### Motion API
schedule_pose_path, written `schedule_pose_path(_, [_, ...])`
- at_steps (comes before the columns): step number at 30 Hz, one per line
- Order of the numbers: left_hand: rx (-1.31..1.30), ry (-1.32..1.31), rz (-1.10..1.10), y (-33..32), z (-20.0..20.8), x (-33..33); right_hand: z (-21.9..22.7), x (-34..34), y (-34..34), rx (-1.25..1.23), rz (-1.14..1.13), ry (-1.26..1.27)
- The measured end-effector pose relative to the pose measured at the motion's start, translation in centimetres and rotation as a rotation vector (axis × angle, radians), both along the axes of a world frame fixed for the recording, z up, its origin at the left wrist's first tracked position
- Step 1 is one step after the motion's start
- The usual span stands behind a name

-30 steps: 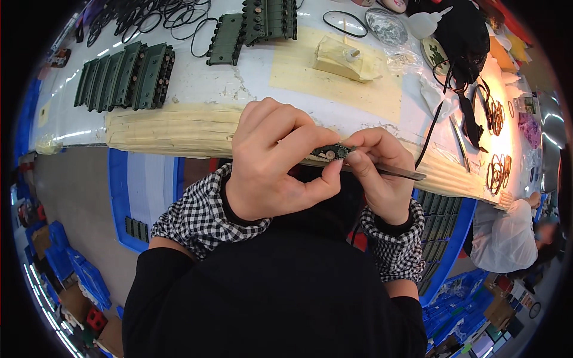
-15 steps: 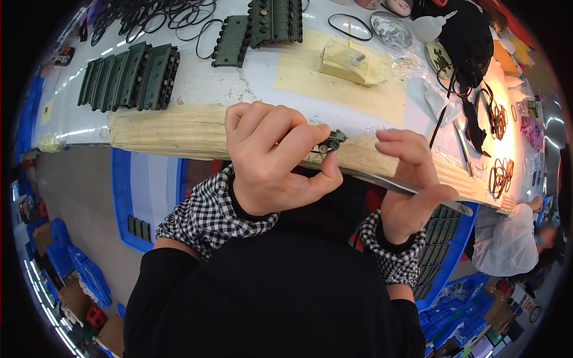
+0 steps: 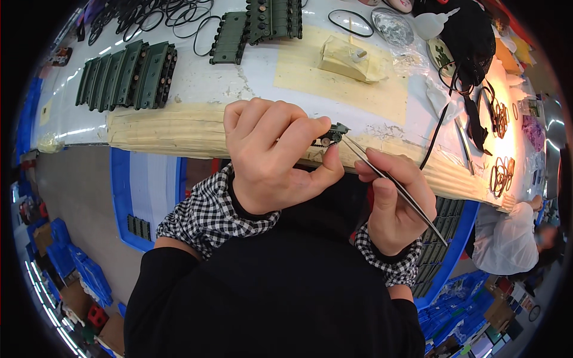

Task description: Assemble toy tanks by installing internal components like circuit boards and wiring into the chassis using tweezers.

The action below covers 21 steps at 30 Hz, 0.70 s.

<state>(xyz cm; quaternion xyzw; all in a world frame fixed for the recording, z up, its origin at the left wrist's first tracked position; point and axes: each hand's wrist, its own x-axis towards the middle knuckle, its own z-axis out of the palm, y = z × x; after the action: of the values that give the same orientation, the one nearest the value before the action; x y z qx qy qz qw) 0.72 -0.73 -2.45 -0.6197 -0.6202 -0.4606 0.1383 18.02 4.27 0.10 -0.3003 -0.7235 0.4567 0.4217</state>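
Observation:
My left hand [image 3: 274, 156] is closed, pinching a small dark green model vehicle part with wheels [image 3: 338, 132] between thumb and index finger. Most of that part's near end is hidden behind my fingers. A pair of metal tweezers [image 3: 406, 194] is gripped in my right hand [image 3: 401, 203], slanting up and to the left. Their tips come up to the wheeled end of the model part; whether they touch it, I cannot tell. Both hands are over the padded front edge of the table [image 3: 173, 132].
Several green model parts [image 3: 128, 77] stand in a row at left, with more [image 3: 230, 39] behind. Black rubber bands [image 3: 161, 15] lie at the far left. A tape-wrapped block [image 3: 352, 59] sits beyond my hands. Blue trays [image 3: 122, 200] flank me; a person in white [image 3: 507, 241] is at right.
My right hand has turned and closed round the tweezers, which lay across its spread fingers before. Their tips now reach the model part. The left hand has hardly moved.

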Motion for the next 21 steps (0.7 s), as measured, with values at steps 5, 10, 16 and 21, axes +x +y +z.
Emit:
schedule_pose_path(5, [-0.036, -0.006, 0.000, 0.0, -1.2, 0.3, -1.2, -0.2, 0.2, 0.009, -0.025, -0.073])
schedule_pose_path(10, [-0.068, -0.023, 0.000, -0.3, -2.4, 0.5, -1.4, -0.2, 0.5, -0.019, -0.011, -0.155])
schedule_pose_path(16, [-0.061, -0.046, -0.002, -0.5, -2.9, 0.4, 0.1, -0.4, 2.2, 0.301, 0.164, -0.269])
schedule_pose_path(21, [-0.052, -0.075, -0.016, -0.5, -3.1, 0.4, 1.4, -0.8, 3.1, 0.475, 0.314, -0.330])
